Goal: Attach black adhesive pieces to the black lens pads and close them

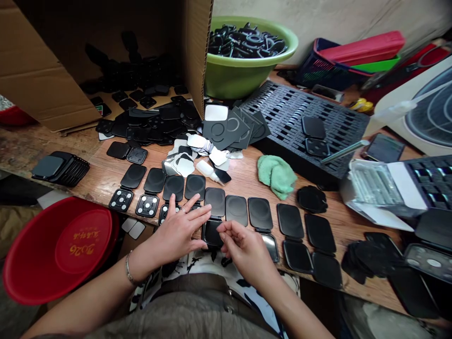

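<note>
A row of open black hinged cases (pixel 237 210) lies along the near edge of the wooden table (pixel 247 176). My left hand (pixel 180 230) rests flat with fingers spread on the cases left of centre, a ring on one finger and a bracelet at the wrist. My right hand (pixel 243 247) is beside it, fingers curled in a pinch over the lower half of one open case (pixel 212 233). What the fingertips pinch is too small to see.
A red basin (pixel 58 249) sits at the lower left and a green basin (pixel 247 52) of black parts at the back. A cardboard box (pixel 106 52) spills black cases. A black slotted tray (pixel 307 122), green cloth (pixel 277 174), small glue bottle (pixel 208 170) and white stickers (pixel 190 153) lie mid-table.
</note>
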A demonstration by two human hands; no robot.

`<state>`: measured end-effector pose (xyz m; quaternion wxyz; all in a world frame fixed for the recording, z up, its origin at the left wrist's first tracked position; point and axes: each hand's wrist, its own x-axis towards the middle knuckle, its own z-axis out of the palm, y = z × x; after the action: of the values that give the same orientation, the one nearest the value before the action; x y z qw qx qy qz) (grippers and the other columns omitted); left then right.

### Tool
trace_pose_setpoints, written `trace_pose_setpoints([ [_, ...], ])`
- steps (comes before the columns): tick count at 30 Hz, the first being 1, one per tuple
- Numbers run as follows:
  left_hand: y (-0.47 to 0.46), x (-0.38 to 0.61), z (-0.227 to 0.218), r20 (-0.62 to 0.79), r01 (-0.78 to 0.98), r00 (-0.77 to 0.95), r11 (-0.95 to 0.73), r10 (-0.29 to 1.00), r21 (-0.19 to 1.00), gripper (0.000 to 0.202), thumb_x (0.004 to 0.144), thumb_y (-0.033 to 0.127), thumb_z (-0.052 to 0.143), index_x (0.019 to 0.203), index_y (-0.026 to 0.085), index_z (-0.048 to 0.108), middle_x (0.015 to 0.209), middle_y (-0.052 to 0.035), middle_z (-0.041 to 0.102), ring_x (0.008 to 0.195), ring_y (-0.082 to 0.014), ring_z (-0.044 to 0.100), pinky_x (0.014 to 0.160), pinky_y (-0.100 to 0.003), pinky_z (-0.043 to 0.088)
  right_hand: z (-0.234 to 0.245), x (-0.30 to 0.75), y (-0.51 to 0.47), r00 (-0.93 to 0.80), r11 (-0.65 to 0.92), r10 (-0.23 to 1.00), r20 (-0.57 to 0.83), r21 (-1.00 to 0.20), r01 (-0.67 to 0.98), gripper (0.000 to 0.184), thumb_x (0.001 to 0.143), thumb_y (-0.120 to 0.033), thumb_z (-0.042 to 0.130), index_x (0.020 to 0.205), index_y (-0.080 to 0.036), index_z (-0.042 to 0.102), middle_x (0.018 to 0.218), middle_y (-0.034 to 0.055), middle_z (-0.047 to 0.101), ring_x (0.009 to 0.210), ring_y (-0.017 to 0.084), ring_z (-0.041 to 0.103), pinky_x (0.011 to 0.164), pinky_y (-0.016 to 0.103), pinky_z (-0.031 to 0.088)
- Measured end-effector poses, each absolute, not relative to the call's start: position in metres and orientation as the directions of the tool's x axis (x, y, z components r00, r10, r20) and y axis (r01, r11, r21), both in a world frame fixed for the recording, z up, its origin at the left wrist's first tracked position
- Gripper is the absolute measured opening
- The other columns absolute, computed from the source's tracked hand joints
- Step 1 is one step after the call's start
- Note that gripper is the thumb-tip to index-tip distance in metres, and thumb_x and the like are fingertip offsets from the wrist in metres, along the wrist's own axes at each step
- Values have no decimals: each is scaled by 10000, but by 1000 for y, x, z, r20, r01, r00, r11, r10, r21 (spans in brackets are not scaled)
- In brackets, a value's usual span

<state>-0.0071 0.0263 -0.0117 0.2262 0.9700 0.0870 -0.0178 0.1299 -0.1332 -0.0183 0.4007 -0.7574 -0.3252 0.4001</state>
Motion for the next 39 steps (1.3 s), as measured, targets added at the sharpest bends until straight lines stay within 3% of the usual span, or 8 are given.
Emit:
trace_pose_setpoints([
  [7,27,-7,-12,-76,180,984,-877,163,445,708,777,389,789,1403,247,489,1470,-134,504,1480,-347,248,1071,-781,-65,-16,131,-131,457,-432,843,-284,-863,261,164,907,-325,472,890,-215,593,591,-21,596,546,154,636,525,247,476],
  [12,27,-7,-12,-86,184,983,-874,163,449,692,786,396,781,1400,259,493,1473,-128,502,1479,-351,250,1066,-788,-61,-16,131,-129,456,-469,815,-358,-869,157,127,892,-301,486,876,-218,581,583,-34,582,513,143,623,519,244,472],
  [17,27,-7,-12,-57,173,985,-877,164,448,652,797,399,771,1381,265,514,1465,-130,511,1472,-347,271,1083,-764,-83,-10,133,-129,428,-451,847,-315,-852,266,134,901,-284,464,876,-226,581,603,-23,594,539,141,619,523,236,464],
  [22,27,-7,-11,-81,188,982,-873,169,449,680,786,398,781,1391,256,505,1473,-124,503,1474,-352,263,1076,-771,-86,-15,135,-129,402,-485,826,-395,-862,150,118,888,-282,470,868,-229,574,573,-42,584,502,137,604,515,235,459],
  [29,26,-7,-11,-75,188,982,-876,172,445,687,772,376,796,1383,241,511,1465,-130,512,1471,-358,269,1071,-787,-58,-6,135,-127,402,-440,870,-288,-821,365,153,897,-261,436,870,-220,581,608,-21,605,520,137,592,539,237,436],
  [39,26,-7,-14,-60,184,983,-883,176,432,689,765,391,799,1379,249,519,1460,-129,519,1470,-354,274,1082,-772,-58,-7,141,-124,367,-463,869,-333,-810,361,134,875,-238,458,850,-226,589,600,-26,628,529,142,602,553,236,430],
])
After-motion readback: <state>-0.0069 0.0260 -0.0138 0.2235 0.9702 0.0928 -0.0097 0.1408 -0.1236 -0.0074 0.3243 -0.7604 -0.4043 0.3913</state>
